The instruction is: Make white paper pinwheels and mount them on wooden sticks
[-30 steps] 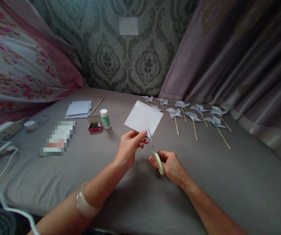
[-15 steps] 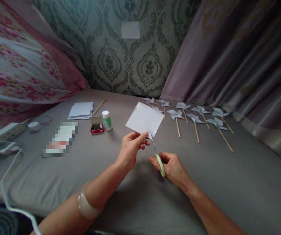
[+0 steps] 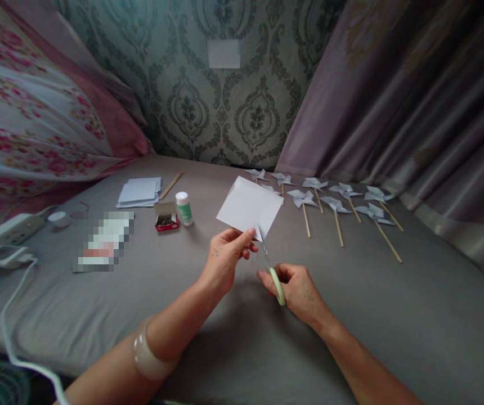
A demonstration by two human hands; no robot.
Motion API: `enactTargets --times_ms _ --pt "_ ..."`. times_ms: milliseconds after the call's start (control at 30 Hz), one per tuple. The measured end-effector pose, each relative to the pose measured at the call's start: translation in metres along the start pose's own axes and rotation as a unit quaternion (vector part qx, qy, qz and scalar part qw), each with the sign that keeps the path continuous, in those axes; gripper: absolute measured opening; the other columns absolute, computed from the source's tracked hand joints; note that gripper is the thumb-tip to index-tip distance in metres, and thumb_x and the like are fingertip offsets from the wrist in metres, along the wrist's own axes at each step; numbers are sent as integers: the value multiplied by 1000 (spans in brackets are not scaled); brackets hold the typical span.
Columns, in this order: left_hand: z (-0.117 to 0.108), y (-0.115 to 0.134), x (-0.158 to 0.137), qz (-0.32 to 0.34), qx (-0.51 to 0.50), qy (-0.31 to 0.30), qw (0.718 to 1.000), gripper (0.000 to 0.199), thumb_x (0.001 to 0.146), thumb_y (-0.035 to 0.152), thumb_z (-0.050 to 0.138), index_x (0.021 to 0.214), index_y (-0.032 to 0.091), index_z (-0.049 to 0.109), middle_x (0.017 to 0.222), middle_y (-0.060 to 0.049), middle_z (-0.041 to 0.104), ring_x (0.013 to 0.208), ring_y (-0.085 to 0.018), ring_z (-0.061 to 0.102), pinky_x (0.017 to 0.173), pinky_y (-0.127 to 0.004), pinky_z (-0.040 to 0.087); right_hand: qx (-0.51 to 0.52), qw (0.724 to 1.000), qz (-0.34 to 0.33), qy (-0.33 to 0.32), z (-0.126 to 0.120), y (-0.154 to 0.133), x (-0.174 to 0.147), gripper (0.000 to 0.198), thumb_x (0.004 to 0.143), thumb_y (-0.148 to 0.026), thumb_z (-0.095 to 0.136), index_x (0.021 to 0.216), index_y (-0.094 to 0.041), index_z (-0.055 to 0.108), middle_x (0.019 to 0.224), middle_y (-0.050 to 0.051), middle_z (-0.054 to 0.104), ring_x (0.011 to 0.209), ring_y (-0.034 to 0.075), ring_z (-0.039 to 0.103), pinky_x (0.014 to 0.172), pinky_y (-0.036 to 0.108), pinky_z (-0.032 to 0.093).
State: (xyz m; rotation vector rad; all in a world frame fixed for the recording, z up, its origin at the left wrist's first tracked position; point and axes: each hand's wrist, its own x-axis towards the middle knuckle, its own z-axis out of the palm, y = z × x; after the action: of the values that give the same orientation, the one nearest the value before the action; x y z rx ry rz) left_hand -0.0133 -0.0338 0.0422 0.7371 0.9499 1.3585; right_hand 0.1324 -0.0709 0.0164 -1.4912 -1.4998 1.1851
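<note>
A white square sheet of paper [image 3: 249, 203] is pinched at its near corner between the thumb and fingers of my left hand [image 3: 227, 253]. My right hand [image 3: 295, 286] grips a pair of scissors [image 3: 276, 286] by the pale green handles. Their metal blades point away from me and meet the paper at that same corner, just right of my left thumb. The blade tips lie against the sheet; how far they cut into it is hard to see. Beyond the sheet, to the right, lie several white paper pinwheels [image 3: 302, 198] on wooden sticks.
Left of the paper stand a white-and-green bottle [image 3: 184, 209] and a small red box [image 3: 166, 219] of tiny metal pieces. Farther left are a paper stack [image 3: 139, 192], wooden sticks [image 3: 171, 185], a blurred-out flat object [image 3: 104, 242], a white round lid [image 3: 59, 219] and a power strip [image 3: 8, 233] with cables.
The scissors' blades look closer together at the paper's corner. Both hands and the sheet have hardly moved.
</note>
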Motion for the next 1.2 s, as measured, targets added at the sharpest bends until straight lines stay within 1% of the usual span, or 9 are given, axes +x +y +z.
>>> enactTargets --times_ms 233,400,533,667,1200 --pt "0 0 1 1 5 -1 1000 28 59 32 81 64 11 63 58 0 60 50 -7 54 46 -19 33 -11 1000 -6 9 1 4 1 40 67 -47 70 51 -18 47 47 -7 39 47 7 31 43 22 25" --pt "0 -1 0 -3 17 -8 1000 26 61 33 80 64 12 64 58 -1 60 50 -7 51 46 -19 33 2 1000 2 7 0 1 0 39 65 -47 72 51 -18 49 47 -6 41 47 8 33 44 23 26" --pt "0 -2 -1 -10 27 -20 999 26 62 34 80 64 12 65 57 -1 60 49 -7 50 46 -20 32 10 1000 1 8 0 -2 0 41 65 -50 71 51 -18 49 47 -5 42 47 8 34 44 23 27" --pt "1 -2 -2 -10 30 -24 999 26 62 34 80 63 12 65 56 -1 60 48 -6 49 46 -20 32 12 1000 2 8 0 -1 1 39 65 -48 71 52 -17 50 48 -5 43 48 8 34 45 23 27" --pt "0 -3 -2 -10 34 -31 999 27 63 35 79 64 11 66 55 -1 59 48 -6 48 45 -20 32 -13 999 -24 33 0 2 2 40 67 -48 69 51 -18 49 48 -5 41 47 8 34 43 22 28"
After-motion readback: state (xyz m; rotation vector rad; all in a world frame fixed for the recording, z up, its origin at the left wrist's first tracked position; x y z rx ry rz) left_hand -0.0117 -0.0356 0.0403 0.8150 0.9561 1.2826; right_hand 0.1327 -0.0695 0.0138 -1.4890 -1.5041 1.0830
